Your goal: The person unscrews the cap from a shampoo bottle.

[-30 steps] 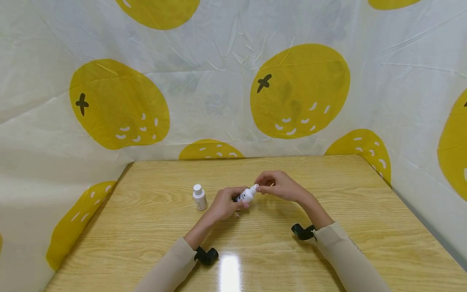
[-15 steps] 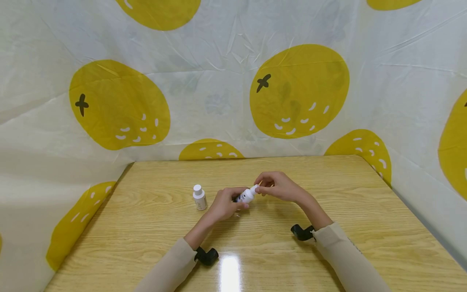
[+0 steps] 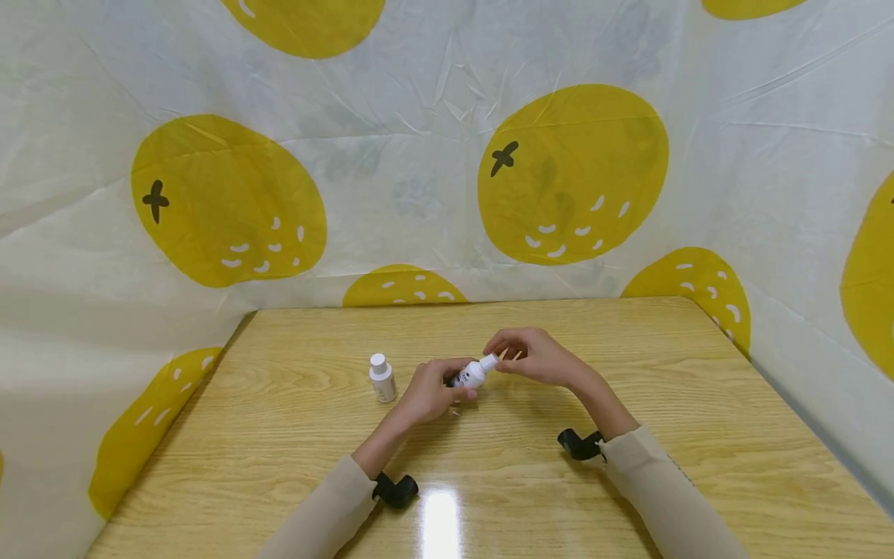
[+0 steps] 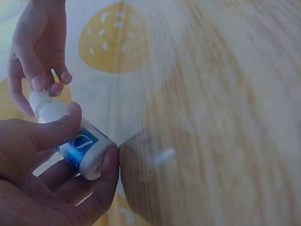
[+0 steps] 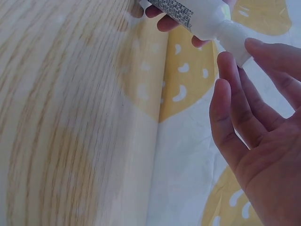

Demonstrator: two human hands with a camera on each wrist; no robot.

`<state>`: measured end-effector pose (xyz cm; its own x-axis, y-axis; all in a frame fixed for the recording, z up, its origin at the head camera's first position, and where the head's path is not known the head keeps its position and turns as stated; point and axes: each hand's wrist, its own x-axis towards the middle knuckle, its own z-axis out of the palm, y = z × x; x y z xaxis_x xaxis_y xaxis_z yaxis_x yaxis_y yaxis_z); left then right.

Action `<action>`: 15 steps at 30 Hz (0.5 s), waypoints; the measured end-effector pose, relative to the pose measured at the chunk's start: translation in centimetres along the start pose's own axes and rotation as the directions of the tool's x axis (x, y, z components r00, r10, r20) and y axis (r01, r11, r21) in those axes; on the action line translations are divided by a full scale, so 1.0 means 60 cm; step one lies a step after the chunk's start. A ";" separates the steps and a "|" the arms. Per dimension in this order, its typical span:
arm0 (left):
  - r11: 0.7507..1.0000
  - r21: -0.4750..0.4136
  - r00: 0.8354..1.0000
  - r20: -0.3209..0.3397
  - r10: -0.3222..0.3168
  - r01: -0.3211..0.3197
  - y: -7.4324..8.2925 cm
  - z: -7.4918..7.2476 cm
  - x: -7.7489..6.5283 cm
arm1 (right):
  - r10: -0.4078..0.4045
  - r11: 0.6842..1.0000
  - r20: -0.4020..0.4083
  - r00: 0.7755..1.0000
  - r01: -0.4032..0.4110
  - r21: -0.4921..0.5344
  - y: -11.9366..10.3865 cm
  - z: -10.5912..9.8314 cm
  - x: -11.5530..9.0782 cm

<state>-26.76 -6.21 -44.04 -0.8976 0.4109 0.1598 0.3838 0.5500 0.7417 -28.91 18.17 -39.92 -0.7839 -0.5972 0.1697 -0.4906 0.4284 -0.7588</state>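
My left hand (image 3: 427, 392) grips a small white bottle (image 3: 471, 375) around its body, tilted with its top toward the right. The left wrist view shows a blue label (image 4: 81, 149) between the thumb and the fingers. At the bottle's upper end is a white cap (image 5: 233, 42), pinched between the thumb and fingertips of my right hand (image 3: 541, 361). In the right wrist view the other fingers of that hand extend beside the cap, and small print covers the bottle's side. A second white bottle (image 3: 382, 382) with a white cap stands upright to the left of my left hand.
A wood-grain table (image 3: 293, 435) lies under both hands. Around it hangs a pale cloth (image 3: 405, 186) printed with yellow fruit, meeting the table's back edge and sides. Black camera mounts (image 3: 396, 491) sit at both wrists, by the beige sleeves.
The fingers of my right hand have shifted slightly around the cap, and more of the cap shows. My left hand, the held bottle and the standing bottle stay in place.
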 end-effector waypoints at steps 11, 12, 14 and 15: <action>1.000 0.007 1.000 -0.004 0.006 -0.006 0.000 0.000 -0.001 | 0.001 1.000 -0.029 1.000 -0.001 0.001 0.000 -0.008 -0.001; 1.000 0.004 1.000 -0.004 0.005 -0.005 0.000 0.000 0.000 | 0.001 1.000 -0.031 1.000 -0.001 0.004 0.000 -0.009 -0.001; 1.000 0.002 1.000 -0.004 0.002 -0.002 0.000 0.000 0.000 | 0.002 1.000 -0.034 0.999 -0.002 0.012 0.000 -0.010 -0.002; 1.000 0.001 1.000 -0.004 0.001 -0.001 0.001 0.000 0.000 | 0.000 1.000 -0.032 0.999 0.000 0.015 -0.001 -0.011 -0.003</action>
<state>-26.73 -6.20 -44.00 -0.8981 0.4083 0.1635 0.3851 0.5507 0.7406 -29.01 18.72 -39.49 -0.7960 -0.5748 0.1897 -0.4850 0.4183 -0.7680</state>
